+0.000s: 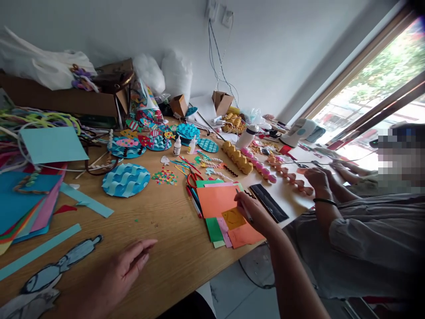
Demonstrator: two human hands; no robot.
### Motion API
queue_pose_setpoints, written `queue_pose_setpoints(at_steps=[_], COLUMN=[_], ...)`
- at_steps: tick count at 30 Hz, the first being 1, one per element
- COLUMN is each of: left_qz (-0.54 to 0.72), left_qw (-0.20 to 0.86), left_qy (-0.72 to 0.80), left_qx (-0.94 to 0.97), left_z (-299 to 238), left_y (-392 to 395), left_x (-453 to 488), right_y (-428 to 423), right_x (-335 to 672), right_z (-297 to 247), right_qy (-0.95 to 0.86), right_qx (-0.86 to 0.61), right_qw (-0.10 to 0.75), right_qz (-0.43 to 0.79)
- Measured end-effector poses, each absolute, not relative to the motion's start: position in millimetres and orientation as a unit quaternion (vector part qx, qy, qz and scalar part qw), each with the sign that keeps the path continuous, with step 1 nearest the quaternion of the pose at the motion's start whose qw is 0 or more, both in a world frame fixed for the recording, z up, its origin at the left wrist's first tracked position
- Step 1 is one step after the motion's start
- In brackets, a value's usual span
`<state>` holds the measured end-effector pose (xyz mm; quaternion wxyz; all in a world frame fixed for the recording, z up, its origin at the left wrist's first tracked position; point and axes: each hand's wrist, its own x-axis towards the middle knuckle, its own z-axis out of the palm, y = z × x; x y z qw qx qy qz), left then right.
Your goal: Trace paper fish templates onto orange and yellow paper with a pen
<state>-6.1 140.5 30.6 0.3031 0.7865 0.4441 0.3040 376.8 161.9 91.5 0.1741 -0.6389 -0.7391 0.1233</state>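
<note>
My right hand (254, 212) is closed round a slim pen (246, 211), over a stack of coloured paper. Orange sheets (215, 201) lie on top, with a smaller yellow-orange piece (232, 219) bearing dark lines beside the hand. Green paper (212, 230) and pink paper (224, 230) stick out underneath. My left hand (128, 268) hovers or rests low over the wooden table (166, 235), fingers stretched out and holding nothing. Left of it lie fish-like paper cut-outs (49, 274) with dark outlines.
Red-handled scissors (191, 180) and markers (194, 199) lie left of the stack, a black flat case (268, 203) right of it. Blue woven paper discs (126, 180), glue bottles (177, 146) and painted egg-carton strips (237, 157) stand behind. A co-worker's hands (315, 179) work at right.
</note>
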Motion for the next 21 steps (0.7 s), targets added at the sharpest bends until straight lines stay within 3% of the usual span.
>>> queue_pose_setpoints(at_steps=[21], left_qz=[0.296], left_qw=[0.257], left_qy=[0.423], left_qx=[0.817], left_z=[16], left_y=[140], left_x=[-12], right_y=[163], right_x=[399], right_z=[78], right_qy=[-0.744], right_qx=[-0.642], right_qw=[0.143], right_qz=[0.119])
